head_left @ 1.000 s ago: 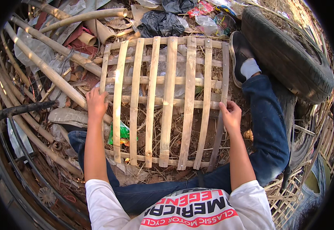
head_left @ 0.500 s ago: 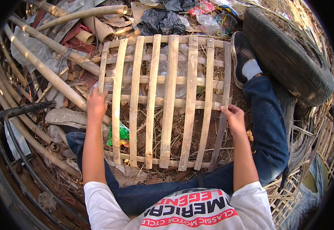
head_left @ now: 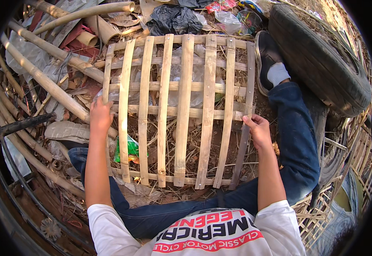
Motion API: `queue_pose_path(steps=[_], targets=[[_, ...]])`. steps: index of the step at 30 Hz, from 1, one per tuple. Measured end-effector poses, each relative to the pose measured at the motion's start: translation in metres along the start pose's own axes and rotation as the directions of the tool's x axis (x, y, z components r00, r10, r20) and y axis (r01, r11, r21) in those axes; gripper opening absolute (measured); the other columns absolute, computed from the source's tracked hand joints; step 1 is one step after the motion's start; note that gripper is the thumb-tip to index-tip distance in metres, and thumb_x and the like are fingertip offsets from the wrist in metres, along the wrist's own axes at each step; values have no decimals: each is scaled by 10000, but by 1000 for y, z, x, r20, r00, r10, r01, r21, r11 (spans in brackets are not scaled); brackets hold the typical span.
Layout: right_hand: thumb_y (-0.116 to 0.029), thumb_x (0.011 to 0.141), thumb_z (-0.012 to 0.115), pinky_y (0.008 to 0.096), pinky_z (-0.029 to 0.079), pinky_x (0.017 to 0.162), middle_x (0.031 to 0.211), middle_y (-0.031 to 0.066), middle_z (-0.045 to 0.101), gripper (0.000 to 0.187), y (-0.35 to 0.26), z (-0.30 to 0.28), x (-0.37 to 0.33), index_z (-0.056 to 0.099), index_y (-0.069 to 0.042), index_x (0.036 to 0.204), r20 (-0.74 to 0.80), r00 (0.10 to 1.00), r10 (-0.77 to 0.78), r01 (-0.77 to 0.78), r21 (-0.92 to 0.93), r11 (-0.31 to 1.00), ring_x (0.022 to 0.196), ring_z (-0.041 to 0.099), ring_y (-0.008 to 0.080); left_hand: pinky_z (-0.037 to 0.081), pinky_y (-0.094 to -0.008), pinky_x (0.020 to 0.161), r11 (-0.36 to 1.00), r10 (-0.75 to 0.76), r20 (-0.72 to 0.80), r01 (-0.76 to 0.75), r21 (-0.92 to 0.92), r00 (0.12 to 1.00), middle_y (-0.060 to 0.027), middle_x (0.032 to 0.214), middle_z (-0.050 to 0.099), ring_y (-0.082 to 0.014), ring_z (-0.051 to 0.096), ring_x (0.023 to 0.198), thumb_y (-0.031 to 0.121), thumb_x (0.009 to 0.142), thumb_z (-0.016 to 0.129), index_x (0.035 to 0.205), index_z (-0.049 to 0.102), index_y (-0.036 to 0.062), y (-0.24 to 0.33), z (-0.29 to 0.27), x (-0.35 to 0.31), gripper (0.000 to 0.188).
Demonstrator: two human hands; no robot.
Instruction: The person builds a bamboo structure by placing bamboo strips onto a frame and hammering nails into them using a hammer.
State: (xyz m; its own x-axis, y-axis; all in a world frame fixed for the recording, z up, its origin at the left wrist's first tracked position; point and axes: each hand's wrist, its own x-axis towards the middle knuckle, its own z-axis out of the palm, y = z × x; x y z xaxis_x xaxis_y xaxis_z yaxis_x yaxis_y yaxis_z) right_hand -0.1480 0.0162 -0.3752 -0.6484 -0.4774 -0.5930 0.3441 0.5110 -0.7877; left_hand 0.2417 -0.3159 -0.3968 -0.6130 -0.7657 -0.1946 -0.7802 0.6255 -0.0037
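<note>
A bamboo lattice panel (head_left: 184, 111) lies between my legs, its several upright slats fixed across thinner crosspieces with small nail heads showing. My left hand (head_left: 101, 114) wraps round the panel's leftmost slat, at about mid-height; part of the grip is hidden beneath it. On the opposite side, my right hand (head_left: 259, 131) pinches the darker rightmost slat (head_left: 242, 147) between thumb and fingers, near the end of a crosspiece. Through the gaps show dry straw, soil, clear plastic and a green wrapper (head_left: 131, 147).
Bamboo poles (head_left: 51, 85) slant across the left, above a black metal frame (head_left: 21, 128). A tyre (head_left: 318, 59) leans at the right, beyond my shoe (head_left: 266, 59). A black plastic bag (head_left: 175, 20) and litter lie at the far side. Woven bamboo strips (head_left: 322, 213) lie lower right.
The view has shifted slightly, so the panel and the poles sit a little farther left in it. Both hands keep their hold on the panel's sides.
</note>
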Motion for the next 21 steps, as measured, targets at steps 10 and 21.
queue_pose_path(steps=[10,21], targets=[[-151,812,768,243,443,645,834,31,668,257,6,-8,7,671,26,971,15,999,37,-37,1,999,700,581,90,346,-495,1076,998,17,27,-19,59,999,-199,1296,506,-305,484,1250,120,677,776,1117,696,117,0,0,1,448],[-189,817,771,220,397,551,768,-5,637,234,8,-7,9,670,-13,933,19,1000,14,-13,-30,999,615,545,64,355,-477,1030,992,100,-228,-114,-46,969,-159,1187,559,-294,546,1143,120,668,780,1248,604,160,-14,10,-15,607]])
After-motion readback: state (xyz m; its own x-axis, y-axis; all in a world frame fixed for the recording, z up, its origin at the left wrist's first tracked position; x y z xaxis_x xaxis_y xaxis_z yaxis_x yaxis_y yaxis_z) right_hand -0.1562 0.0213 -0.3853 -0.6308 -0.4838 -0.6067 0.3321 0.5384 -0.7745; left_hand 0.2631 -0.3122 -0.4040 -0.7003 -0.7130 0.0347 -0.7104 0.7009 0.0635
